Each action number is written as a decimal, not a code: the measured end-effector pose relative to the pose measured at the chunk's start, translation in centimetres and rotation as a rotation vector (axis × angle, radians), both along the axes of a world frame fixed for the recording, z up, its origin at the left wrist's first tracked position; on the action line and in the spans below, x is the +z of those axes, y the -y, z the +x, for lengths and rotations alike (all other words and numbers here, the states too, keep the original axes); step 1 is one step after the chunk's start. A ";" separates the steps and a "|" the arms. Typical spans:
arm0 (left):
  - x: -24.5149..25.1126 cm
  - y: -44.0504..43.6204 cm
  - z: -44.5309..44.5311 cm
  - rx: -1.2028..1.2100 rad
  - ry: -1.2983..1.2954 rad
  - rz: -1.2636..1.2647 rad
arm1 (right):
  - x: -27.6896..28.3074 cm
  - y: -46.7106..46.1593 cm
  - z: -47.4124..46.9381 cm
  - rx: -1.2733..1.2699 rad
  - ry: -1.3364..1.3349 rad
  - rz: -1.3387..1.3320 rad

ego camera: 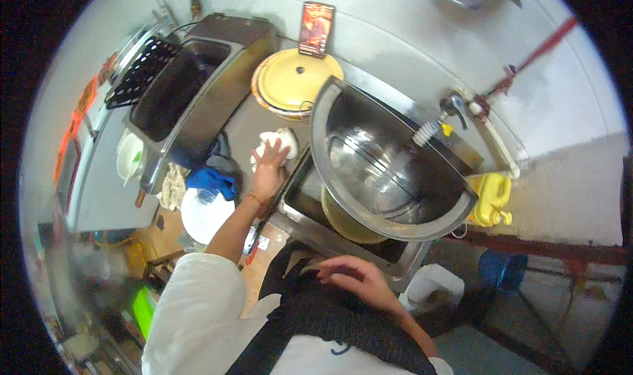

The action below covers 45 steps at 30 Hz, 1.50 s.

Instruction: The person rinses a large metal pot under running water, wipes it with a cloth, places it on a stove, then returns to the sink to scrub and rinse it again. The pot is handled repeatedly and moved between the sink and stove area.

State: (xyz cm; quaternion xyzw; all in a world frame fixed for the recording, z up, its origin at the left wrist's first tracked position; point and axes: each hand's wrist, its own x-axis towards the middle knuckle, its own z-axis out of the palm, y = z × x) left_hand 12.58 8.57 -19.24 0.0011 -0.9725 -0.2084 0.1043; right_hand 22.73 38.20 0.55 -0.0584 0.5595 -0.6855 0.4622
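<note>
My left hand (269, 174) presses with spread fingers on a crumpled white cloth (288, 141), on the grey counter (242, 128) left of the sink. My right hand (357, 278) hangs in front of the dark apron (321, 306), fingers loosely curled and apart, with nothing visible in it. Right of the cloth, a large half-round metal piece (321, 142) with a broad rim lies tilted over the sink (296, 197), above a yellowish round vessel (341, 222). Behind the cloth stands a round container with a yellow lid (282, 81). Blue (211, 180) and grey cloths lie nearer the left side.
A metal basin unit (217, 88) and a black plastic basket (143, 68) stand at the left. A phone (316, 29) leans against the wall. A tap (451, 103) is at the right, a yellow jug (492, 199) beyond the sink. A white round bowl (203, 222) sits near my left forearm.
</note>
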 end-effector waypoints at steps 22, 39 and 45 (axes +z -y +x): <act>-1.3 0.4 -2.8 0.233 -0.024 0.118 | 12.6 -0.1 1.4 -0.456 -0.603 -1.374; -1.0 -0.8 -6.7 0.589 0.050 -0.224 | 5.1 -8.0 -28.0 -0.303 -1.479 1.423; -1.0 -0.8 -6.4 0.549 0.026 -0.212 | 3.7 -7.1 -29.3 -0.361 -1.624 1.504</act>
